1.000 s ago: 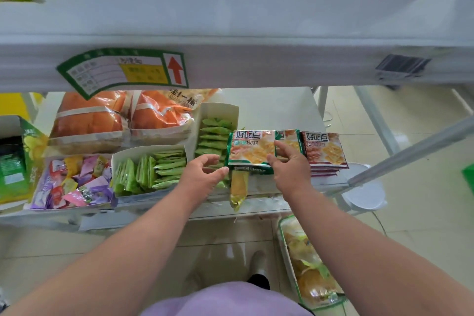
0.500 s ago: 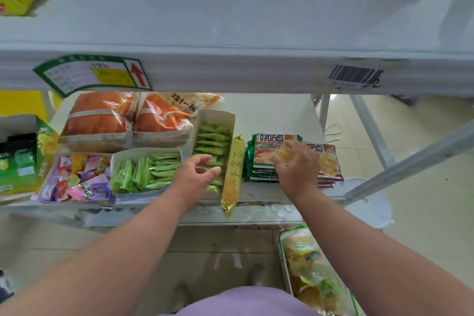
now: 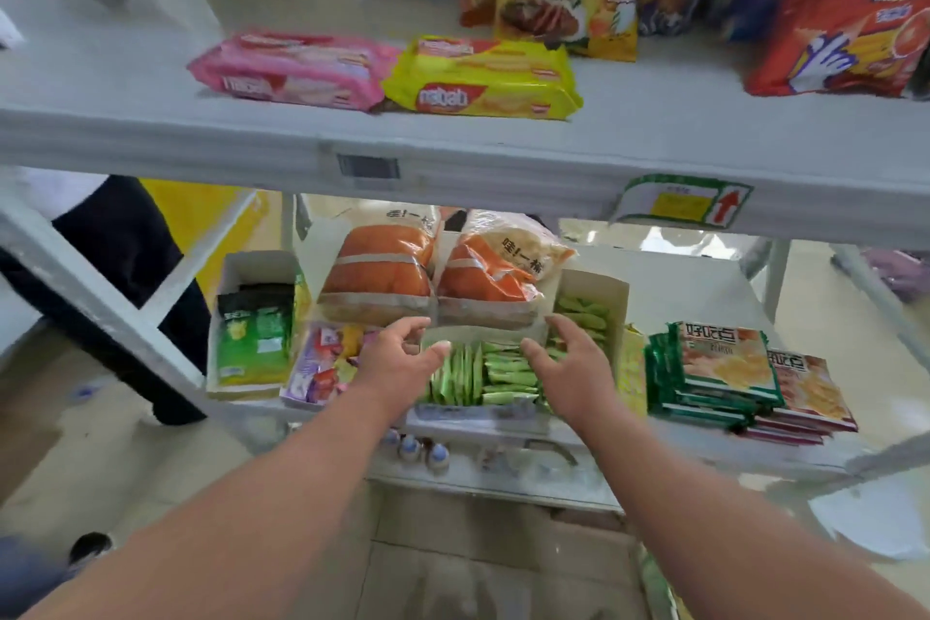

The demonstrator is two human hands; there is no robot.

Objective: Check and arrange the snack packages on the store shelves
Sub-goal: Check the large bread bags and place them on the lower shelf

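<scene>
Both hands, left hand (image 3: 402,357) and right hand (image 3: 568,368), hover with fingers spread and empty over the white carton of green sachets (image 3: 483,375) between them. Sachets: probably light, soft, slippery; grasp the stiffer carton's side walls.

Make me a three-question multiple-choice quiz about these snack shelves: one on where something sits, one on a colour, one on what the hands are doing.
1. Where is the yellow wafer pack?
A. upper shelf, right of the pink wafer pack
B. lower shelf
C. on the floor

2. What colour are the sachets in the white box between the hands?
A. red
B. green
C. blue

3. What are the left hand and right hand doing?
A. both gripping bags
B. one lifting a box
C. open over the box, holding nothing

Answers: 1 A, both packs lie flat on the upper shelf. 2 B, the sachets are plainly green. 3 C, fingers spread, nothing held.
</scene>
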